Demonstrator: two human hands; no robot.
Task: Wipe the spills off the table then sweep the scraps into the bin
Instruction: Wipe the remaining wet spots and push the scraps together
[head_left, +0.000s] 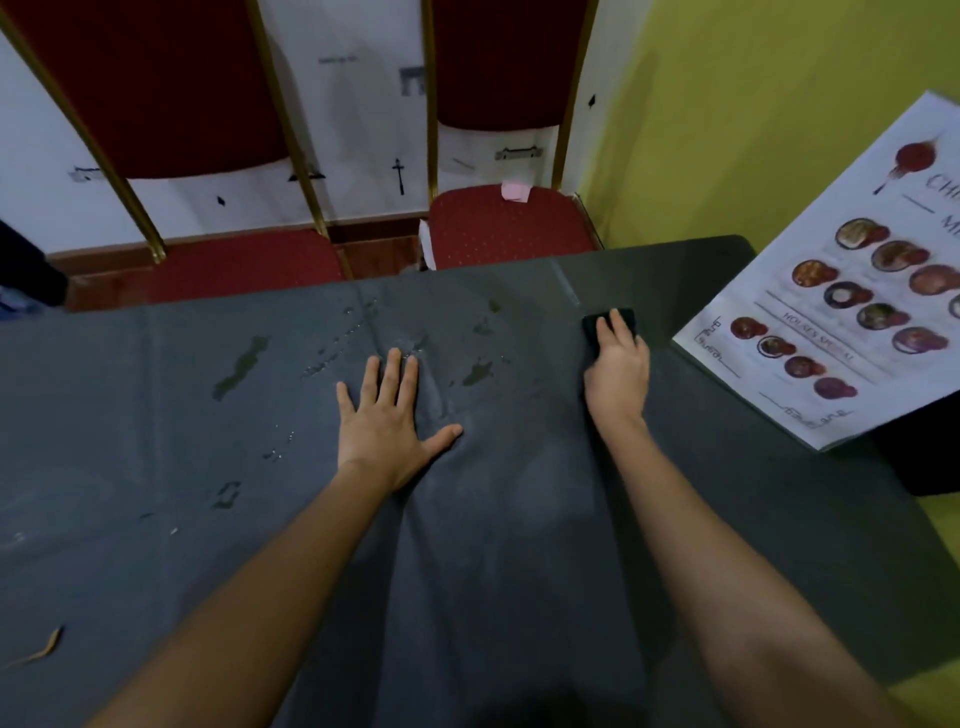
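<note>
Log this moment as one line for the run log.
phase: wiping | left hand: flat on table | right hand: on dark cloth | spills: still wet | scrap: unswept

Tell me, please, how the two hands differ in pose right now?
The left hand lies flat and open, fingers spread, on the table beside the spills; the right hand curls over a dark cloth. The left holds nothing; the right presses the cloth. Both rest on the table.
</note>
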